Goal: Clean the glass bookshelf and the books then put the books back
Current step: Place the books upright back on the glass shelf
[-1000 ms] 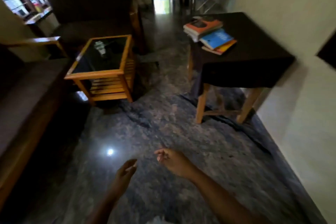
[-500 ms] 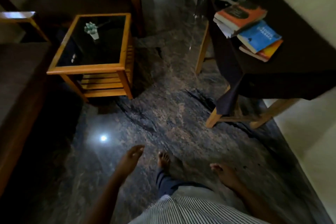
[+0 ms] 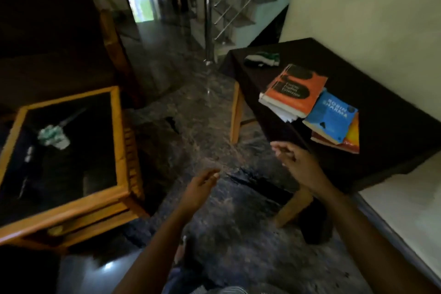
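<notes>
Several books lie stacked on a dark-clothed table [image 3: 386, 112] at the right: an orange book [image 3: 296, 89] on top of white-paged ones, a blue book [image 3: 330, 118] and an orange-red one [image 3: 350, 141] beneath it. A green and white cloth [image 3: 262, 59] lies on the table's far corner. My right hand [image 3: 296, 162] is raised just in front of the table's near edge, fingers apart, holding nothing. My left hand [image 3: 200, 188] hangs lower over the floor, open and empty. A glass-topped wooden table with slatted shelves [image 3: 119, 141] stands at the left.
A small crumpled green-white object [image 3: 53, 136] rests on the glass top. A dark sofa [image 3: 47, 43] stands behind the glass table. A staircase with a steel railing [image 3: 226, 7] rises at the back, a lit doorway [image 3: 140, 5] beside it. A pale wall [image 3: 370, 7] runs along the right.
I have stepped closer to the dark table; the books now look larger. My right hand has risen toward the table's edge and my left hand has lifted forward.
</notes>
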`<state>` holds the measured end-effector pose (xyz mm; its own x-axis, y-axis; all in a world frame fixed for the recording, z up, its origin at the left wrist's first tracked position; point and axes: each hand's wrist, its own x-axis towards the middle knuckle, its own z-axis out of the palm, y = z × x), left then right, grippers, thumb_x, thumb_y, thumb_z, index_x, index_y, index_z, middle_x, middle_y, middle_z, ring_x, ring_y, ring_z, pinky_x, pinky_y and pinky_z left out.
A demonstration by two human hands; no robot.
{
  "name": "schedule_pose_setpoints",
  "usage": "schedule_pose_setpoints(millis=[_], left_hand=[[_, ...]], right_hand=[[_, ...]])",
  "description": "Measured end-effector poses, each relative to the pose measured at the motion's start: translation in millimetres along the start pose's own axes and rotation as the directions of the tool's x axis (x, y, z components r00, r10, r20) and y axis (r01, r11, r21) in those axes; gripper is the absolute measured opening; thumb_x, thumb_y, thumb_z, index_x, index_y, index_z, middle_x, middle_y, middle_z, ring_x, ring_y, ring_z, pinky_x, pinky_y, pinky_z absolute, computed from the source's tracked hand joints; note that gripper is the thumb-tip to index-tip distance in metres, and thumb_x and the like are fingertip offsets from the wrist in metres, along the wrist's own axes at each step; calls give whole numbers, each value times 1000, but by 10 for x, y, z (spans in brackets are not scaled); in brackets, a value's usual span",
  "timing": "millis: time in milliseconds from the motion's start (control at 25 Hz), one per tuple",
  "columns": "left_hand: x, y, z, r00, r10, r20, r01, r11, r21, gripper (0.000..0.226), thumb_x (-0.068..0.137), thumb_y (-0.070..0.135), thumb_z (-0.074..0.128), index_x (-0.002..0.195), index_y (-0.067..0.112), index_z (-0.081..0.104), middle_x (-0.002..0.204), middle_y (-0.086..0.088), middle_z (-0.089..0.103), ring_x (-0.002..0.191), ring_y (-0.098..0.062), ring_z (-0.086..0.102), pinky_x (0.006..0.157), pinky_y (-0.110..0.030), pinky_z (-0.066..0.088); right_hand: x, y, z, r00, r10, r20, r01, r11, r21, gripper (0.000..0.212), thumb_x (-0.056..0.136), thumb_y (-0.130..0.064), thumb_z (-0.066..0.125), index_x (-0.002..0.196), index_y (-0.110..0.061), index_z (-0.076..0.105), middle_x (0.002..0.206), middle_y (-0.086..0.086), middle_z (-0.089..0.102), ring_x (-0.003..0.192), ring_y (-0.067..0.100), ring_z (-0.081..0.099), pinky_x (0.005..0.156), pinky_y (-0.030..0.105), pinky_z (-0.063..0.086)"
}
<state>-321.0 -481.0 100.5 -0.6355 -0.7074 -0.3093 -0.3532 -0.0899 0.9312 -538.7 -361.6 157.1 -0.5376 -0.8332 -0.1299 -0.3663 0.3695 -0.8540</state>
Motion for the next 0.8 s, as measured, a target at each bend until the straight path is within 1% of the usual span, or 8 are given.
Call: schedule_pose_setpoints(millis=[120, 200, 280, 360, 440, 520, 640, 800], left_hand=[[954, 425, -135, 990, 86, 108, -89, 996, 19, 26, 97, 6, 44, 120, 4, 54, 102, -8, 57, 93, -17, 54, 69, -7, 44], [1530, 681, -221, 978, 115, 175, -121, 992, 24, 26, 97, 7, 45, 120, 2, 54, 98, -7, 58, 84, -10, 56, 63, -6, 45], [2006, 916, -267, 963, 151, 222, -164, 985, 44, 25, 97, 9, 46, 118, 0, 56, 98, -10, 60, 76, -3, 59, 62, -6, 43], [2481, 1058, -214, 948, 195, 250, -215, 975, 55, 25, 96, 10, 48, 118, 1, 56, 109, -23, 60, 93, -22, 65, 76, -20, 47], [2816, 1223, -87, 928, 200, 313, -234, 969, 75, 24, 96, 15, 50, 118, 9, 56, 114, -28, 59, 104, -44, 57, 87, -41, 48], [3095, 1396, 70, 916, 166, 364, -195, 980, 43, 24, 96, 17, 49, 120, 14, 55, 119, -19, 60, 108, -36, 58, 94, -46, 48], [3390, 1643, 299, 884, 83, 460, -92, 996, -3, 26, 98, 15, 45, 124, 15, 51, 115, -3, 58, 107, -19, 56, 85, -30, 52], [3628, 1638, 609, 853, 40, 520, -59, 998, 19, 18, 97, 12, 47, 103, 25, 58, 113, -7, 62, 111, -31, 58, 98, -50, 44]], right_hand=[[599, -303, -136, 980, 20, -200, -22, 1000, -5, 20, 96, -16, 50, 112, -22, 60, 111, -4, 60, 105, 8, 54, 86, 23, 41], [1081, -475, -161, 935, 42, -352, -80, 992, -94, 22, 95, -15, 51, 114, -14, 61, 114, -1, 61, 107, 13, 55, 81, 19, 36], [1614, -652, -156, 857, 64, -511, -163, 975, -151, 26, 93, -18, 53, 117, -8, 61, 117, 3, 61, 112, 19, 55, 83, 21, 36], [2127, -705, -114, 785, 102, -611, -293, 930, -220, 35, 91, -29, 56, 120, -9, 57, 124, 7, 58, 116, 24, 51, 96, 31, 35], [2461, -638, -26, 736, 211, -643, -512, 795, -326, 59, 87, -47, 55, 133, -12, 43, 137, 12, 45, 127, 29, 40, 105, 42, 30], [2573, -541, 31, 686, 305, -660, -662, 639, -392, 73, 84, -54, 55, 141, -14, 31, 145, 16, 32, 133, 32, 31, 108, 48, 27], [2591, -448, -32, 706, 310, -637, -680, 548, -487, 74, 81, -48, 61, 139, -12, 31, 141, 16, 35, 127, 31, 37, 102, 43, 34], [2715, -451, -128, 758, 330, -563, -652, 379, -656, 66, 80, -27, 66, 131, -2, 33, 124, 20, 53, 111, 33, 55, 90, 38, 46]])
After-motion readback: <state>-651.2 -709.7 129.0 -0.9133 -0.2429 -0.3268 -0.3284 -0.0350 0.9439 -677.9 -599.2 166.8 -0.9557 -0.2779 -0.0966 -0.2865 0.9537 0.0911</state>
